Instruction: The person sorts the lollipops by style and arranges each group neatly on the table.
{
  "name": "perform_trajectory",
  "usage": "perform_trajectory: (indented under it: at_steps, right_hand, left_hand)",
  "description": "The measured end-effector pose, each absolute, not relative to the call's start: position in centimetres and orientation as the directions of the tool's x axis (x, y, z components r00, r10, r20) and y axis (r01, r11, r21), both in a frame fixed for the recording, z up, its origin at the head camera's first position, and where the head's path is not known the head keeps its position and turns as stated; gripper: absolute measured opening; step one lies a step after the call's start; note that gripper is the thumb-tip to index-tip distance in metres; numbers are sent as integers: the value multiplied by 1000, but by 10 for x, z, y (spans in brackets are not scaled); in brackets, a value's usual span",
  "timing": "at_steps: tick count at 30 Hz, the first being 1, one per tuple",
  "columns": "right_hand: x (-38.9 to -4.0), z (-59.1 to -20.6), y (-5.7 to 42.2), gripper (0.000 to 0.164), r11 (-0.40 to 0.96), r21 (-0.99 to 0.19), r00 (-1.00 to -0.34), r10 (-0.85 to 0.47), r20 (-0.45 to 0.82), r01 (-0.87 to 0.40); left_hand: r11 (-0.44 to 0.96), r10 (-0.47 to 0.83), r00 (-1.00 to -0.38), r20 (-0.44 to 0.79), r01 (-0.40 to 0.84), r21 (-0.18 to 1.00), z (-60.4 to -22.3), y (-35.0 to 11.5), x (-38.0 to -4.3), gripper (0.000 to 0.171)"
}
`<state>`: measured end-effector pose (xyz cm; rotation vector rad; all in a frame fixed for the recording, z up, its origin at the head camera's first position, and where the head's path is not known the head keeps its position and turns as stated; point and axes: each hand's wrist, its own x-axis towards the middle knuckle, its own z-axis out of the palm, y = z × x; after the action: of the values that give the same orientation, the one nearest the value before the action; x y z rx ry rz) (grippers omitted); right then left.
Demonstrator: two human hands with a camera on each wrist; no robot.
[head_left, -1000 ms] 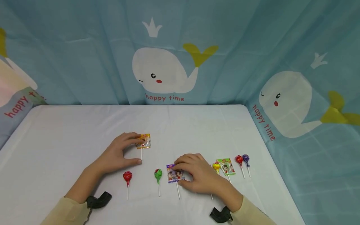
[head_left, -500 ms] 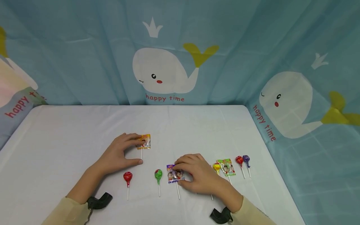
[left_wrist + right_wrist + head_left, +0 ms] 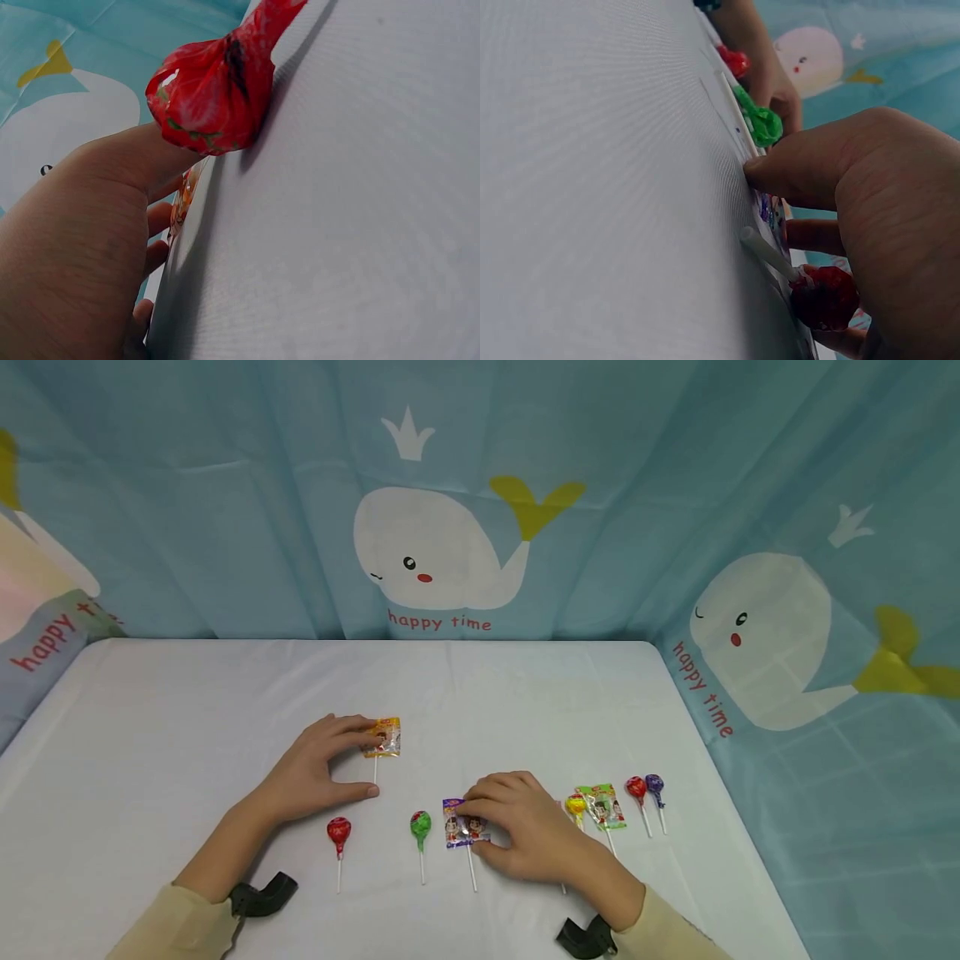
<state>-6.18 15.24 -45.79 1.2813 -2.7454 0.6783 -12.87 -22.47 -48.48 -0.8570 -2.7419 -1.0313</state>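
Blue curtain (image 3: 255, 527) with whale prints and "happy time" lettering behind a white-covered counter (image 3: 225, 718). Two hands on it, both spread with thumb apart from fingers, neither closed round anything.

Left hand (image 3: 322, 768): fingertips resting on the flat orange-wrapped lollipop (image 3: 389, 738), thumb tip by the lower end of its stick. Red lollipop (image 3: 338, 830) lies just below that hand, nearer the person.

Right hand (image 3: 528, 831): fingers over the top of the flat purple-wrapped lollipop (image 3: 454, 828), thumb at its lower corner. Green lollipop (image 3: 421, 827) just left of that one. Right wrist view has a dark red lollipop (image 3: 825, 298) beside the hand, mostly hidden from the head camera.

Further right: yellow lollipop (image 3: 575, 805) just beside the flat green-wrapped lollipop (image 3: 606, 810), then a second bright red lollipop (image 3: 636, 787) next to a round purple lollipop (image 3: 655, 785).

Black wrist mounts (image 3: 264, 895) and beige sleeves (image 3: 180, 922) on both arms.
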Motion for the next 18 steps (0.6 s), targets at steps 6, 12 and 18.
perform_trajectory:
  at_steps: [6, 12, 18]
  right_hand:
    - [-62, -458, 151, 42, 560, -365, -654, -722, 226, -744]
    - [-62, -459, 151, 41, 559, -363, -652, -725, 222, -745]
    - [-63, -459, 150, 39, 547, -355, -642, -722, 259, -758]
  left_hand:
    - [614, 470, -844, 260, 524, 590, -483, -225, -128, 67]
    - [616, 469, -845, 257, 522, 590, -484, -225, -128, 68]
    - [610, 472, -841, 265, 529, 589, -485, -226, -128, 66]
